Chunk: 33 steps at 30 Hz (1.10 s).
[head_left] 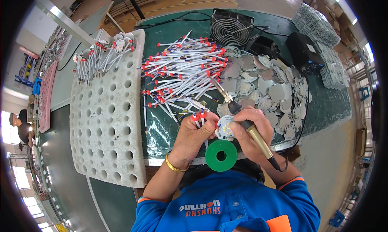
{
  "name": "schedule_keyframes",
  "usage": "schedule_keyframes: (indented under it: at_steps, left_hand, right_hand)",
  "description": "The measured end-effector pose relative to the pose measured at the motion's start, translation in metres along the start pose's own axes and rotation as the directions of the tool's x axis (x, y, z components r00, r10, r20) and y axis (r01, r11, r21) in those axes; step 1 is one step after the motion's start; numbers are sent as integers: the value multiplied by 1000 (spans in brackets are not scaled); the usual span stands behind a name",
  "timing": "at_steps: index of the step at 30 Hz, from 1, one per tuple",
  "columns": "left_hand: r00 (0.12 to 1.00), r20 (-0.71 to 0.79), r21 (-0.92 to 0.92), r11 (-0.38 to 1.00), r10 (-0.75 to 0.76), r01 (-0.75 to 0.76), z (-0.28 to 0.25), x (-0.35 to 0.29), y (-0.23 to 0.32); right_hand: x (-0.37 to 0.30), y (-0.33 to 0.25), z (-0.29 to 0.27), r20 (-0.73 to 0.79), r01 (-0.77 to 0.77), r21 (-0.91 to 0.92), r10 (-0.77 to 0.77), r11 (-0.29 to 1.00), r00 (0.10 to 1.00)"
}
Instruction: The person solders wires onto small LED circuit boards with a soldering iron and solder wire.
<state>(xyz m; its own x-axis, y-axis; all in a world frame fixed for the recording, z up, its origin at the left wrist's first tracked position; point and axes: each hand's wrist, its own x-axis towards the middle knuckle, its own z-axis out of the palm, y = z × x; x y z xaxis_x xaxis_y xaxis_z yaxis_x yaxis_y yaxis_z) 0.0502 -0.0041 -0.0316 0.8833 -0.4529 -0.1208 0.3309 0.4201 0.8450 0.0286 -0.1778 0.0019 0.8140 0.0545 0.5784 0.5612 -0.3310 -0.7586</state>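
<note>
Two-tone lettering shows on the blue shirt (pixel 250 199), near side of the spool (pixel 212 158); print on the board (pixel 224 125) is too fine to read. Board sits just beyond the spool, yellow-dotted face up. Iron (pixel 259 140) lies right of and beyond the spool, long axis diagonal, tip pointing away and leftward. Right hand (pixel 255 125), right of spool: fingers curled round iron, thumb at board. Left hand (pixel 192 134), left of spool: fingers closed on red-collared wires (pixel 196 117).

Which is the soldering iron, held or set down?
Held: the right hand grips the soldering iron, tip toward the wires.
</note>
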Motion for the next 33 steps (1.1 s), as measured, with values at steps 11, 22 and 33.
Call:
schedule_keyframes:
  at_steps: [11,22,33]
  left_hand:
    - [973,-229,-192,981,-26,-19,-10,-12,-2]
    - [990,-111,-279,953,87,-115,-18,-11,10]
    - [853,-391,610,791,344,-40,-12,24,26]
  right_hand:
    - [-44,30,-71,104,174,-455,-142,873,984]
    - [-33,28,-51,420,339,-534,-105,775,901]
    - [-16,38,-40,521,368,-435,-104,822,847]
